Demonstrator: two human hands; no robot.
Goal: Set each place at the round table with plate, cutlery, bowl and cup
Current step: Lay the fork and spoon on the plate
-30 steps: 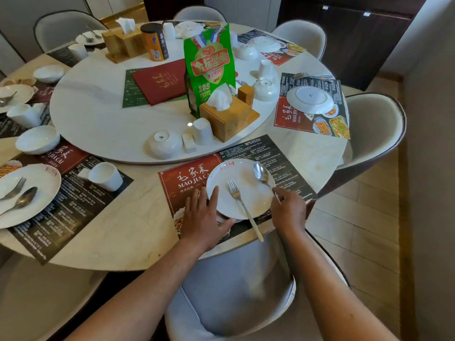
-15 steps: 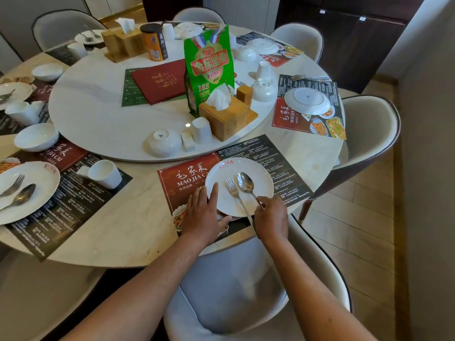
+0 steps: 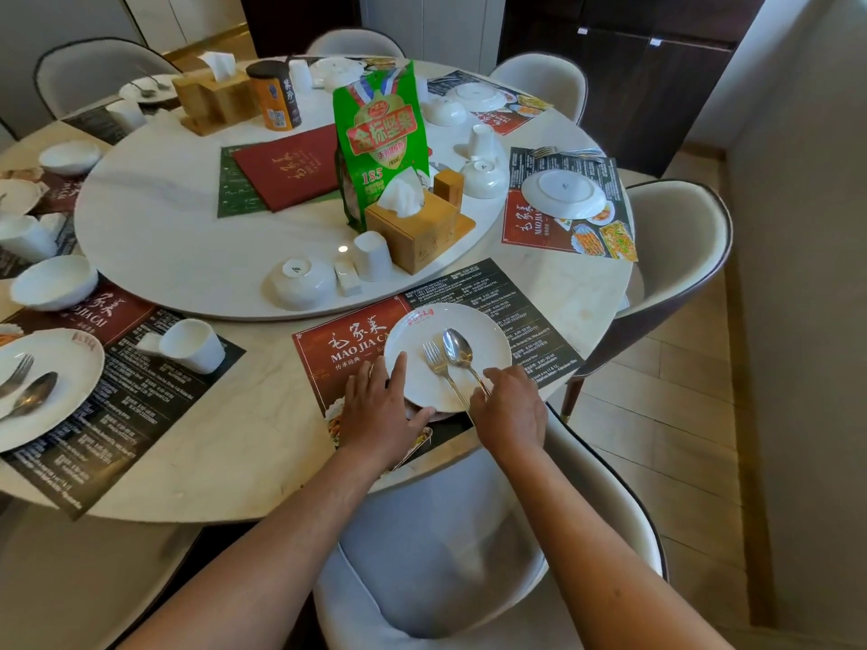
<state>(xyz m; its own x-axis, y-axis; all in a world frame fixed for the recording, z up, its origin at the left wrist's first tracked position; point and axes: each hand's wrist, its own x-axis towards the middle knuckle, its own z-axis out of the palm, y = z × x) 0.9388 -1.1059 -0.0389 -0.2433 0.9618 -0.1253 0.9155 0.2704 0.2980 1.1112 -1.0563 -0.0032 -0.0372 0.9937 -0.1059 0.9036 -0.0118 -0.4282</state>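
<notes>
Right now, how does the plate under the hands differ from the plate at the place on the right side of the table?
The near plate lies face up; the right plate lies upside down. The near plate carries a fork and spoon; the right plate carries nothing. The left hand touches the near plate's rim; nothing touches the right plate. Both are white, round and on printed placemats.

Left hand (image 3: 380, 410) flat (right hand (image 3: 509, 410) pinching)
</notes>
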